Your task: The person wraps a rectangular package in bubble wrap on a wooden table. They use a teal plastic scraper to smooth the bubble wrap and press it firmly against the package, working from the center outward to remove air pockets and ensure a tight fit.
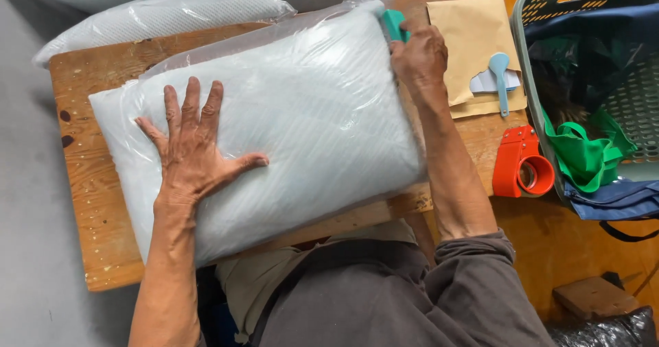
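Pillow (302,113) in a clear plastic bag lies flat across the wooden table (89,203) and covers most of it. It looks soft, bulky and light, and gives under pressure. The film is likely slippery and crinkly, so a pinch on the film alone would probably slide. A flat palm on top or a grip at an edge or corner looks best.

A second bagged pillow (171,10) sits behind, at the table's far edge.

Basket (604,79) at right holds dark cloth and a green bag.

Brown envelopes (470,28) lie on the right end of the table, with a small light-blue scoop-like tool (501,79) on them.

A red tape dispenser (522,163) stands near the right table edge, just beside the basket.

Left hand (195,151): fingers spread wide, palm pressed flat on the pillow's middle-left, gripping nothing.

Right hand (420,59): at the pillow's far right end, by the bag mouth, fingers closed around a small teal tool (393,23). What kind of tool it is cannot be told.
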